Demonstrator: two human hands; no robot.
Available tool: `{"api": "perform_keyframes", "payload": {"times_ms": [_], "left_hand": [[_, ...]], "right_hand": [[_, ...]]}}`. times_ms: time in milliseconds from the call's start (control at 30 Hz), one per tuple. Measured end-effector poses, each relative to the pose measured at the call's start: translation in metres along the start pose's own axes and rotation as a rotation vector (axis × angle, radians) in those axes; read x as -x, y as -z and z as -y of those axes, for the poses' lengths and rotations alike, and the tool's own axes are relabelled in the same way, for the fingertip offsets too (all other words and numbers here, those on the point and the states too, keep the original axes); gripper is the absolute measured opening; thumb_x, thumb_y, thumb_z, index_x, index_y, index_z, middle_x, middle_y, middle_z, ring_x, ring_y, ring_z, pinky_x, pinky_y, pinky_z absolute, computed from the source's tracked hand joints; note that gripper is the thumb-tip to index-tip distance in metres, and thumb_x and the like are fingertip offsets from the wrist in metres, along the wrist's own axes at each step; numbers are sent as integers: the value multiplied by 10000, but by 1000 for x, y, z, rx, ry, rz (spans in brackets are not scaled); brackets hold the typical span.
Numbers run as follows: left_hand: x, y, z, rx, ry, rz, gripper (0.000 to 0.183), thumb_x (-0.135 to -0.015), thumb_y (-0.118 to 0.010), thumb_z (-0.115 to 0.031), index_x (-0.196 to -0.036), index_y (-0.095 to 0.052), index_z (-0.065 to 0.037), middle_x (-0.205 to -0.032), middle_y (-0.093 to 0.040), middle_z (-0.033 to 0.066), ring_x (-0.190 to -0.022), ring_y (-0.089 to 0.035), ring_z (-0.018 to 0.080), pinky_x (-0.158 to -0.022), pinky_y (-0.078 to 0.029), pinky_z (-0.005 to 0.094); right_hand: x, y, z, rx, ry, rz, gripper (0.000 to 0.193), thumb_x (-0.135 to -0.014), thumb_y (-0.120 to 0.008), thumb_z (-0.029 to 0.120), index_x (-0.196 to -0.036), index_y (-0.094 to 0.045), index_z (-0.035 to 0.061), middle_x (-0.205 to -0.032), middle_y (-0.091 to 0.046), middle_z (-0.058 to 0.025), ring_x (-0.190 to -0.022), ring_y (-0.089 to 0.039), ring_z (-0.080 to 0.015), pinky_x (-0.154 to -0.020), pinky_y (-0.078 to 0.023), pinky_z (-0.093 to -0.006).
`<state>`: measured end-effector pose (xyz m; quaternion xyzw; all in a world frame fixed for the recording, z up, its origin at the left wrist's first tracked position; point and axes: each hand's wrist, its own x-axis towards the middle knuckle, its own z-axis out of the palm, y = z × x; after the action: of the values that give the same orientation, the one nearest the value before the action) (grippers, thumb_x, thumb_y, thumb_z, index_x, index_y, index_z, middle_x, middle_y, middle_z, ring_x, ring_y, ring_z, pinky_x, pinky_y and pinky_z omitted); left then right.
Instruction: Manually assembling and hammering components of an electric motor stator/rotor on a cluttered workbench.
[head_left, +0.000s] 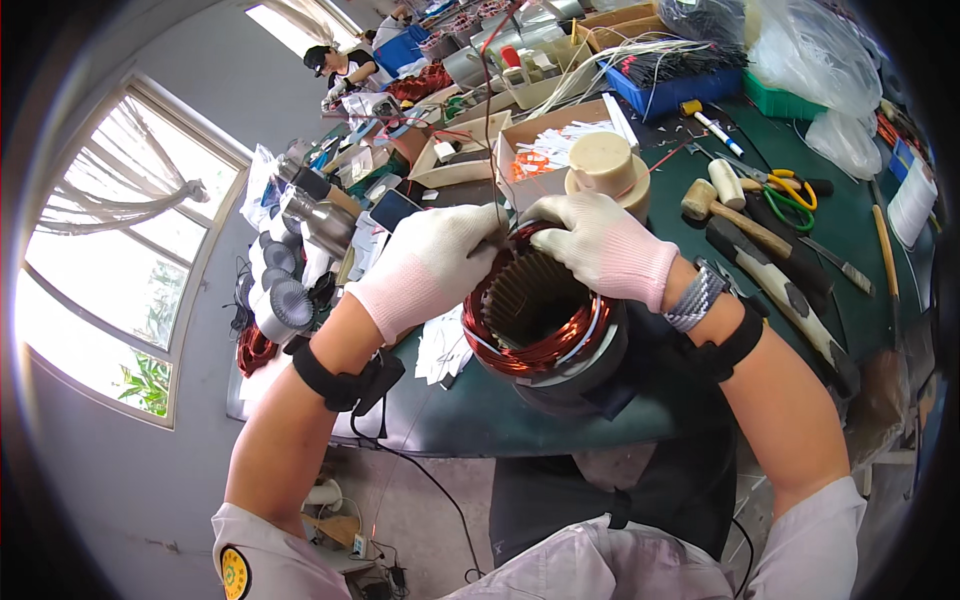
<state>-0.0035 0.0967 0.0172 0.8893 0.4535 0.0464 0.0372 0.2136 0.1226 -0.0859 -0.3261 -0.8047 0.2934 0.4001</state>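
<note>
A motor stator (545,345) stands upright on the table before me, with red-brown copper windings (500,355) bulging round its top rim and a slotted hollow core (530,300). White cord lacing crosses the windings in places. My left hand (440,258), in a white and pink glove, is closed at the far left of the rim, where a thin dark wire (490,110) rises from its fingertips. Opposite it, my gloved right hand (605,250) curls its fingers over the far right of the windings. Both hands' fingertips are partly hidden.
Close behind the right hand stand cream-coloured round blocks (602,165). Mallets (745,225), scissors (790,200) and other hand tools lie to the right. Boxes of white strips (575,140) and a blue bin (675,90) fill the back. Another person (350,70) works far left.
</note>
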Motion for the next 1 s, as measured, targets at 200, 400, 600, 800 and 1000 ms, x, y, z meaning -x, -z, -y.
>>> {"api": "perform_keyframes", "payload": {"times_ms": [200, 400, 600, 800, 1000], "left_hand": [[6, -8, 16, 95, -26, -39, 210, -919, -630, -34, -1123, -677, -16, -954, -719, 203, -898, -713, 395, -821, -572, 423], [10, -11, 12, 170, 1, -57, 233, -910, -616, -5, -1132, -686, -3, -954, -713, 209, -898, -725, 372, -824, -572, 409], [17, -22, 24, 205, -81, -153, 219, -900, -616, 7, -1106, -687, -6, -921, -694, 176, -830, -697, 342, -782, -564, 388], [17, -18, 18, 248, 41, -88, 202, -897, -610, 14, -1085, -682, -8, -901, -678, 169, -814, -679, 328, -766, -556, 386], [17, -16, 20, 228, 20, -84, 190, -900, -607, 20, -1074, -679, -4, -902, -680, 173, -821, -682, 327, -772, -555, 394]], "right_hand": [[-1, 2, 6, -31, -42, 33, 283, -1002, -601, 213, -1128, -723, -10, -1050, -745, -255, -1052, -706, -428, -949, -535, -488], [-3, 2, 6, -53, -38, 51, 262, -997, -596, 190, -1120, -715, -8, -1056, -742, -248, -1044, -700, -430, -939, -536, -490], [-5, 0, 7, -63, -5, 67, 243, -989, -583, 128, -1128, -710, -26, -1102, -722, -228, -1056, -694, -421, -948, -541, -484], [-4, -2, -4, -29, 131, 43, 239, -987, -596, 129, -1133, -710, -23, -1074, -729, -228, -1033, -700, -415, -931, -547, -472], [-8, 0, -2, 23, 132, 53, 233, -992, -591, 123, -1129, -709, -23, -1063, -727, -218, -1024, -698, -414, -920, -546, -474]]}}
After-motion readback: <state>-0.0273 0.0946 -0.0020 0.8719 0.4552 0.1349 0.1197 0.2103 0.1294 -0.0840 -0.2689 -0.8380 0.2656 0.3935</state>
